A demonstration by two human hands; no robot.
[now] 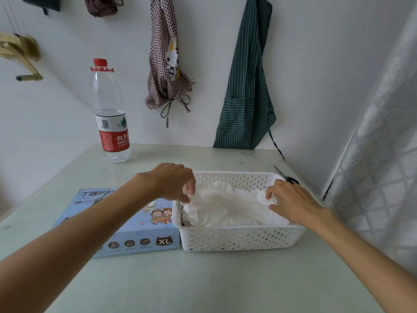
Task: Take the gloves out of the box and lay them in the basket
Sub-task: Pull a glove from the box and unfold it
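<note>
Far left wall: brass-coloured metal handle fitting [22,57]. Rear left of the pale green glossy tabletop [203,279]: clear plastic water bottle w/ red cap and red-white label [110,114], upright, near the wall. Front left: light-blue cardboard glove box marked "XL" [135,236], lying flat, its right end touching the basket's left wall. A bit of white material shows at its top opening.

Left hand [173,181] reaches across the box to the basket's left rear corner; fingertips pinched together on an edge of the white gloves.

Wall, centre: maroon-checked fabric apron w/ cartoon rabbit print [167,64], hanging. To its right, dark-green striped apron [248,86], hanging, hem reaching the tabletop.

Centre-right of table: white perforated plastic rectangular basket [243,238]. Crumpled white thin gloves [225,208] lie inside, heaped across the basket's interior, below rim level at front.

Right hand [291,204] over the basket's right end; thumb and fingers pinch a fold of the gloves.

Behind basket's right rear corner: black-handled scissors [286,176], partly hidden by the hand. Far right: white patterned curtain [383,154].
</note>
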